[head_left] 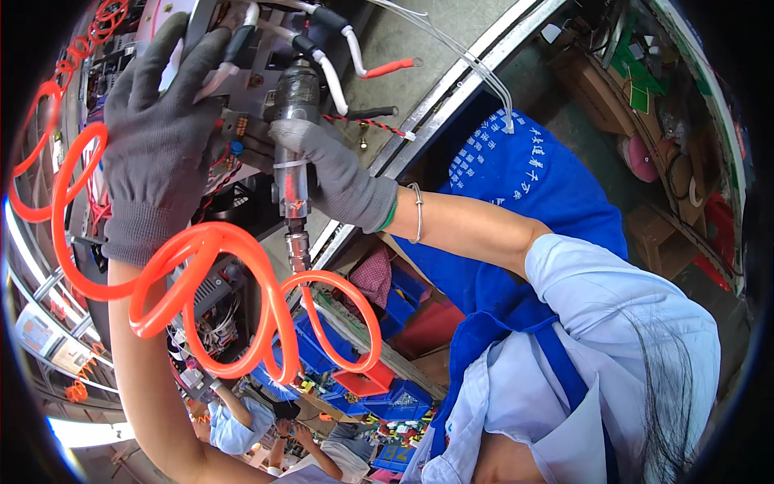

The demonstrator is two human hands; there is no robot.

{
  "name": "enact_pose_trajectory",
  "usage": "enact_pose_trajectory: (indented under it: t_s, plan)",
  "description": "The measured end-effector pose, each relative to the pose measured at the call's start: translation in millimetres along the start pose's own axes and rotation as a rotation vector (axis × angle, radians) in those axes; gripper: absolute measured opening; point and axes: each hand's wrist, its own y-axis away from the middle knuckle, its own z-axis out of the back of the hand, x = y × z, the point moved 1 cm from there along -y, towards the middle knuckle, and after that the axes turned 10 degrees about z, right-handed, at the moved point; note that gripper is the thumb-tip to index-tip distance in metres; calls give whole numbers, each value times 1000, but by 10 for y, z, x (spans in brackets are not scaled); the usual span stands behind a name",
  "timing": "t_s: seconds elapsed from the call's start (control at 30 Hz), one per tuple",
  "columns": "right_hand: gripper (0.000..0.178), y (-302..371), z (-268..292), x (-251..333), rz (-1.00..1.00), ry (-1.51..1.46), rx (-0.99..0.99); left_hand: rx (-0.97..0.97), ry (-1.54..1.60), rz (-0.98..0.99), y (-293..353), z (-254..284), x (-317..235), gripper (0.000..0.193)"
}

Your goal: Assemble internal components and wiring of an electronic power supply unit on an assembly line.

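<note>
The gloved right hand (347, 173) wraps its fingers around an air tool (291, 184), its tip near white cables (332, 85). The gloved left hand (160, 149) spreads its fingers beside them. Work looks partway: a red cable end (390, 68) and black cable end (373, 113) appear unattached; what's finished is unclear.
</note>
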Motion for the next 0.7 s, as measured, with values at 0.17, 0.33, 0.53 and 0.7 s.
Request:
enact_pose_trajectory:
  t_s: [0.17, 0.33, 0.53, 0.7]
  plan:
    - [48, 194, -25, 220, -134, 217, 15, -34, 71, 31, 77, -97, 48, 9]
    - [61, 424, 47, 441, -117, 291, 56, -56, 26, 5, 63, -198, 49, 8]
    - [52, 850, -61, 885, -365, 518, 6, -99, 31, 46, 79, -258, 19, 5]
    - [38, 1115, 206, 994, -358, 689, 166, -64, -16, 1, 66, -154, 9, 3]
